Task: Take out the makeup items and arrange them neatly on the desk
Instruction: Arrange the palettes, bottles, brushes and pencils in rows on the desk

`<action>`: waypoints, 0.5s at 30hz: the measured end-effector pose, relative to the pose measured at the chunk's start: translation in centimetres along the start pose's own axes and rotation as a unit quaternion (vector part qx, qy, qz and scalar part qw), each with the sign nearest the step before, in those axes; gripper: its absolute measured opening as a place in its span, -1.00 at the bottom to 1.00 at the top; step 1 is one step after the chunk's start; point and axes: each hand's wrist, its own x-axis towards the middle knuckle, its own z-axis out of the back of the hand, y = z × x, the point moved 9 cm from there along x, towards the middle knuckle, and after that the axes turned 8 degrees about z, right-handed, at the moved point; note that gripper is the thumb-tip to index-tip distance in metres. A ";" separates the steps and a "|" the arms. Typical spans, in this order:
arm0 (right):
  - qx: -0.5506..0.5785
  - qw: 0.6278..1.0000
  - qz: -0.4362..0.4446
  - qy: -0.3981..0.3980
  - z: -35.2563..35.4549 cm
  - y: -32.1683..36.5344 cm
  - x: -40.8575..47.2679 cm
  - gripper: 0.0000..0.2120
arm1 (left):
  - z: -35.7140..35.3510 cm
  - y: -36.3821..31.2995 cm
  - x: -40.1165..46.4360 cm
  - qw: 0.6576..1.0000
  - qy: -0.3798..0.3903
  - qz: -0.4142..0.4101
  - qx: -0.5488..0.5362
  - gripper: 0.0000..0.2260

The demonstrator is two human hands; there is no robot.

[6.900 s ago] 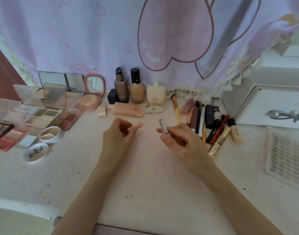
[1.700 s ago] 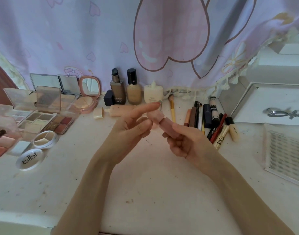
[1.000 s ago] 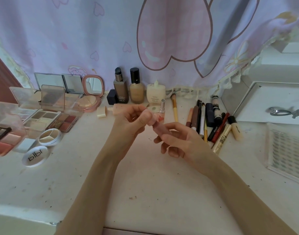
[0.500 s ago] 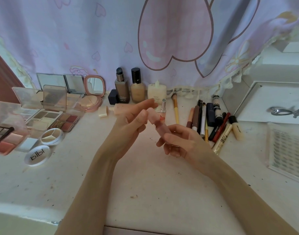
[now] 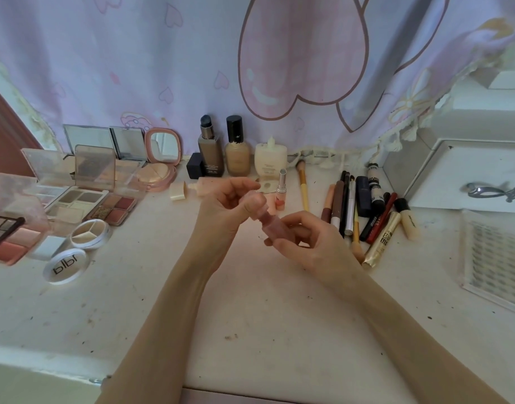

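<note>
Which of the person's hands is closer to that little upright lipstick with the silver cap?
Left. The left hand is just beside the upright silver-capped lipstick; the right hand is lower and nearer the camera.

Plastics, glass and cloth on a scuffed desk (image 5: 265, 330)

Matt, speckled white is seen on the desk; the pink tube (image 5: 269, 225) looks translucent plastic, the curtain (image 5: 192, 68) printed cloth, the eyelash curler (image 5: 495, 191) shiny metal.
</note>
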 end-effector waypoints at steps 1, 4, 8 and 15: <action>0.012 1.000 0.000 -0.003 0.1 0.0 0.0 -0.84 | -0.3 0.1 0.0 1.000 0.028 0.008 0.004 -0.56; 0.111 0.993 -0.038 -0.006 0.3 -0.4 0.0 -0.89 | -1.4 0.2 -0.3 0.993 0.116 0.023 0.013 -0.60; 0.172 0.984 -0.043 0.007 0.3 -0.1 0.0 -0.88 | -0.6 -0.1 -0.2 0.996 0.089 0.007 -0.010 -0.70; 0.040 0.999 0.003 -0.032 0.8 0.9 -0.1 -0.85 | -0.4 0.0 0.0 0.999 0.029 -0.016 -0.002 -0.70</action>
